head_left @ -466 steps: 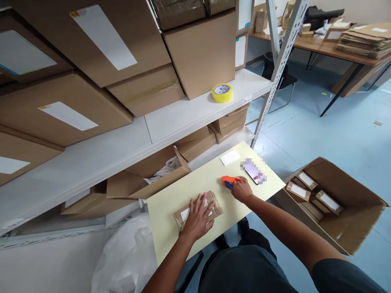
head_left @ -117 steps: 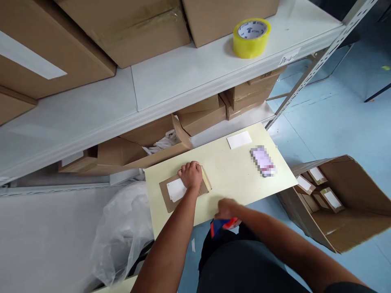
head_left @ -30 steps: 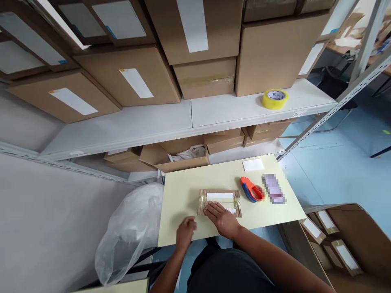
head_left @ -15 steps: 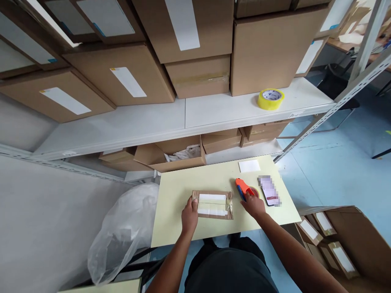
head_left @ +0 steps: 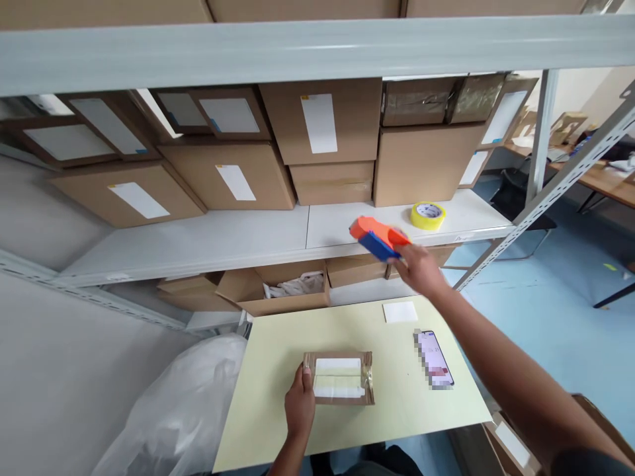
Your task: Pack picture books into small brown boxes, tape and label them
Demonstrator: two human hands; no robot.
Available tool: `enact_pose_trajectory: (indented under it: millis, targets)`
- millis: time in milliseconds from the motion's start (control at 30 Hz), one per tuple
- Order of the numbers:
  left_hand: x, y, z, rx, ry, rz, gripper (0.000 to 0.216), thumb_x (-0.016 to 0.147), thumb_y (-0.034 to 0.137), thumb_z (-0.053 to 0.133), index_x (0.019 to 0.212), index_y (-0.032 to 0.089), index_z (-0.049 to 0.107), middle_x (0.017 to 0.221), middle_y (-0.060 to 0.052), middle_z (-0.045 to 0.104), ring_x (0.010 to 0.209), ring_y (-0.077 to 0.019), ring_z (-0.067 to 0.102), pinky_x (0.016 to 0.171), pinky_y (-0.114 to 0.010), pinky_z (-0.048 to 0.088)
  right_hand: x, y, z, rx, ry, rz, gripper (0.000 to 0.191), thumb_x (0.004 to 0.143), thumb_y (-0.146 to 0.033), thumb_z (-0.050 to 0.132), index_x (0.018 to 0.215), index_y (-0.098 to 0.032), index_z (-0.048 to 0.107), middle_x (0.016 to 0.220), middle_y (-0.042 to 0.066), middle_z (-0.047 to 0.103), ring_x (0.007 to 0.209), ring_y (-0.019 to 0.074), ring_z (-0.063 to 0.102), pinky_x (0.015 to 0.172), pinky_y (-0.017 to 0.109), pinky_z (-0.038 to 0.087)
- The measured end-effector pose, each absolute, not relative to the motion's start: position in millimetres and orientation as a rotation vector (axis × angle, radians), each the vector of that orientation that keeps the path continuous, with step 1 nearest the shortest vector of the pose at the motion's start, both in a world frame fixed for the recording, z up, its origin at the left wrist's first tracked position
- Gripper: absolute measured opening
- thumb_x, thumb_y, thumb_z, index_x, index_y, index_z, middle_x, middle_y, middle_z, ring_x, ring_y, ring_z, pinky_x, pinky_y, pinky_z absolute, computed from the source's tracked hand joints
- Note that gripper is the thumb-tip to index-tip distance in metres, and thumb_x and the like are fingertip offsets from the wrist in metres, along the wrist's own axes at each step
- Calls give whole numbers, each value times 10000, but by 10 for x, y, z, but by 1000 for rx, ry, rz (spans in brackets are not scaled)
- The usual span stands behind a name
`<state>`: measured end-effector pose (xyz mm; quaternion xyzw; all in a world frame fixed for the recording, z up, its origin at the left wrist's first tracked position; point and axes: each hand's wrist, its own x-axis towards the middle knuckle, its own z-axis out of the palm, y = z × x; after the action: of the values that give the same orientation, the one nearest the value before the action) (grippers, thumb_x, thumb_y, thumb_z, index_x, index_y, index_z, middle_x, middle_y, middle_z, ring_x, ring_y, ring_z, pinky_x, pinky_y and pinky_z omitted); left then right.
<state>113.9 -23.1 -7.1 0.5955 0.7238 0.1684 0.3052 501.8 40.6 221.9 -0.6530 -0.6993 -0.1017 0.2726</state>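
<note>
My left hand (head_left: 300, 403) grips the left end of a small taped cardboard box (head_left: 364, 391), thumb on top, as it lies on the pale yellow table (head_left: 268, 344). White labels with tape across them cover its upper face. Raised in front of the shelf edge, my right hand (head_left: 421, 268) is closed around the handle of an orange and blue tape dispenser (head_left: 378, 238). A phone (head_left: 436, 360) lies at the table's right side. Farther back on the table is a white card (head_left: 399, 312).
A yellow tape roll (head_left: 427, 215) sits on the grey shelf (head_left: 238, 231), below stacked cartons (head_left: 327, 122). Under it stands an open carton (head_left: 278, 307) holding white items. A clear plastic bag (head_left: 173, 403) is left of the table; a large box (head_left: 516, 436) with labelled parcels is at lower right.
My right hand has lifted the tape dispenser off the table, up and forward to the shelf's level. My left hand still holds the box. The camera view has tilted upward.
</note>
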Motion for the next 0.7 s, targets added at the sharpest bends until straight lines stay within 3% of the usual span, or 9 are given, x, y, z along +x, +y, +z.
enact_pose_trajectory:
  millis: [100,233,433,600,700]
  targets:
    - [1144,-212,-85,1551,1935,454,496,1042,428,312,1355,214,632,1306,-87,715,1179,-279,683,963,-353,532,5185,1014,2683,-1840,-1960,-310,300,974,-293,535,1182,-141,689,1131,180,729,1064,326,639,924,417,480]
    - [1147,-190,-89,1524,1948,456,497,1035,422,328,1373,208,624,1326,-89,704,1203,-275,671,985,-348,529,5271,1515,2801,-2028,-2001,-225,310,961,-256,558,1232,-167,680,1175,165,714,1152,311,605,956,398,470]
    - [1144,-216,-40,1543,1893,474,528,1035,439,297,1369,185,616,1307,-108,712,1178,-288,680,977,-376,536,5374,1783,2533,-2092,-2005,13,386,958,-231,580,1337,-177,631,1241,158,683,1125,270,610,973,383,470]
    - [1014,-268,-32,1510,1929,547,496,1019,471,321,1310,227,640,1273,-95,727,1183,-286,677,991,-382,536,5376,1693,2287,-1714,-1925,-134,375,973,-226,547,1331,-146,625,1334,154,636,1229,295,550,1078,474,423]
    - [876,-252,-70,1498,1955,566,471,1011,496,336,1280,261,644,1276,-68,727,1210,-284,660,1021,-392,524,5264,1330,1948,-1518,-1719,-203,363,1030,-257,427,1327,-182,623,1298,134,649,1223,273,558,1078,453,430]
